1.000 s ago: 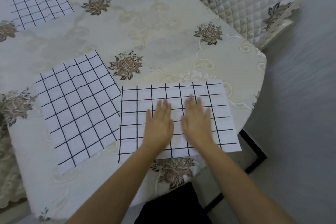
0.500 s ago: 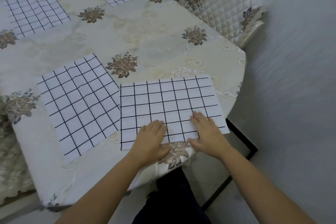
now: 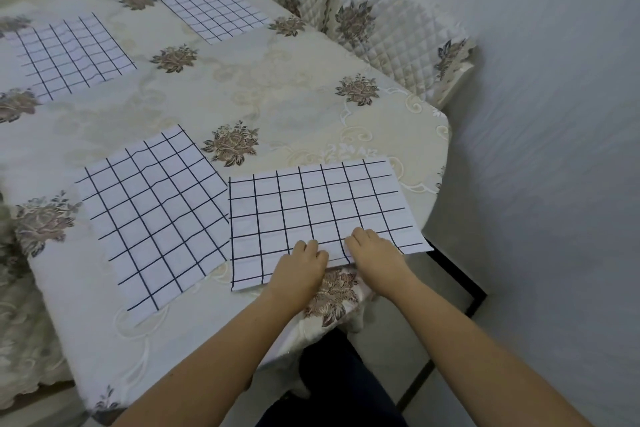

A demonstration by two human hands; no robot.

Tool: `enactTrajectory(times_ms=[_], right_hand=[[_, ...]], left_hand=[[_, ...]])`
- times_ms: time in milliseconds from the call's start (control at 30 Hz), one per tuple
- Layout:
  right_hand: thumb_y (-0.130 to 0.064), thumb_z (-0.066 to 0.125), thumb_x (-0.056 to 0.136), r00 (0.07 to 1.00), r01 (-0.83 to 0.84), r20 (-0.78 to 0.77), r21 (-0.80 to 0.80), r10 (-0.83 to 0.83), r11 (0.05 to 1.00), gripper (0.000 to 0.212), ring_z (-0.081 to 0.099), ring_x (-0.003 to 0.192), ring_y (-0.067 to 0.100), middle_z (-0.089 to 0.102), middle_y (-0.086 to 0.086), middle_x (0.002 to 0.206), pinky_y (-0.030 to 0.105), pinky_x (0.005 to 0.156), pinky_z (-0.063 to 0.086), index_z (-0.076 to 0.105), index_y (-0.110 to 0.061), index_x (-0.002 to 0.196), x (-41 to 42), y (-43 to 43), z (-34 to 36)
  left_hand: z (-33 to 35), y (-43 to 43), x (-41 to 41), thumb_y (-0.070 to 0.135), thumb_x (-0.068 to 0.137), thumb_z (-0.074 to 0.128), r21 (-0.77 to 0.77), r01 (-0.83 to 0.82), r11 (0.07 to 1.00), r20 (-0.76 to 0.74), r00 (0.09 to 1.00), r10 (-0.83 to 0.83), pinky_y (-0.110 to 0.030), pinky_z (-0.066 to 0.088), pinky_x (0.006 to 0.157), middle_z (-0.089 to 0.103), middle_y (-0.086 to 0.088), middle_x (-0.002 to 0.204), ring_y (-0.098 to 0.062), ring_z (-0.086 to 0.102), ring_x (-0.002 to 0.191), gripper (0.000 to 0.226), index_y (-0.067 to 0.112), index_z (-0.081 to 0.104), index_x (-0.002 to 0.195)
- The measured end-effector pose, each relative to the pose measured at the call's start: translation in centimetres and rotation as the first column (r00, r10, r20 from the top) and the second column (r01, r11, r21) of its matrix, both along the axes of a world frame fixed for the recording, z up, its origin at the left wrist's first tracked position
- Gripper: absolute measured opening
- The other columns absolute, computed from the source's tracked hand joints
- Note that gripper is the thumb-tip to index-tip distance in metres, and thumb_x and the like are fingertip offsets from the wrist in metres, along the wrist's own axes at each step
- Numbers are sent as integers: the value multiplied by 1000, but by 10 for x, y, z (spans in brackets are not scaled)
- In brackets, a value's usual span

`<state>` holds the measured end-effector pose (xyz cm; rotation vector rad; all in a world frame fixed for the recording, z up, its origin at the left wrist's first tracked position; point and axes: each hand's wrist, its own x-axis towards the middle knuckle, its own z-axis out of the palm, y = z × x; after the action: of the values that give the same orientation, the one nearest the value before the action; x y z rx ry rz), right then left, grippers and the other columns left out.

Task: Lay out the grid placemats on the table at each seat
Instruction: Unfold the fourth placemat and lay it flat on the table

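You are setting the grid placemat (image 3: 318, 204) at the near right corner of the table (image 3: 277, 97). Your left hand (image 3: 299, 269) and right hand (image 3: 377, 255), fingers curled, pinch its near edge. Next, I judge, align it squarely, then release.

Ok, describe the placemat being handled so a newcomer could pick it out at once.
Start at the table with the cream floral cloth and go to its near right corner. The nearest placemat lies there, with the left hand and right hand curled on its near edge. Unlike the tilted placemat at its left, it lies square to the viewer, and it alone is touched.
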<state>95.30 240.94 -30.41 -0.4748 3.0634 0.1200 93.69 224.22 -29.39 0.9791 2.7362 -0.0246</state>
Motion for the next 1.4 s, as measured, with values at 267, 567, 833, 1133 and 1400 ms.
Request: enactTrajectory(times_ms=[267, 567, 833, 1133, 1400], right_hand=[[10, 75, 27, 981, 57, -178, -112, -77, 992, 40, 45, 36, 23, 47, 3, 44, 22, 42, 19, 48, -11, 48, -65, 13, 49], [5, 49, 51, 924, -164, -382, -405, -3, 899, 12, 53, 52, 32, 54, 12, 58, 34, 44, 43, 56, -4, 56, -169, 72, 95], [12, 50, 64, 935, -159, -353, -482, -25, 861, 19, 56, 88, 41, 59, 22, 97, 35, 64, 38, 63, -3, 65, -248, 159, 135], [8, 48, 79, 934, -86, -356, -311, -32, 947, 22, 43, 109, 35, 46, 19, 117, 33, 68, 31, 67, -3, 85, -340, 183, 199], [18, 63, 35, 860, -348, -415, -51, 297, 936, 25, 60, 68, 39, 61, 24, 81, 29, 53, 30, 53, -3, 43, -391, 96, 180]], left_hand=[[56, 4, -44, 15, 93, 39, 184, -324, 928, 37, 946, 323, -29, 30, 57, 45, -4, 76, -26, 46, 69, 11, 10, 43, 84], [121, 73, -91, 15, 86, 46, 460, -600, 654, 345, 800, 491, -32, 17, 52, 30, -4, 58, -19, 27, 55, 29, 12, 29, 63], [148, 201, -149, 21, 90, 52, 567, -637, 522, 450, 771, 451, -24, 20, 48, 29, 1, 58, -11, 29, 52, 40, 15, 28, 59], [160, 264, -231, 23, 92, 49, 675, -733, 91, 705, 676, 215, -30, 27, 58, 29, -3, 66, -16, 28, 60, 33, 12, 31, 67], [121, 212, -263, 28, 96, 45, 511, -830, -225, 858, 507, 81, -32, 53, 75, 65, -1, 92, -12, 64, 85, 14, 22, 58, 99]])
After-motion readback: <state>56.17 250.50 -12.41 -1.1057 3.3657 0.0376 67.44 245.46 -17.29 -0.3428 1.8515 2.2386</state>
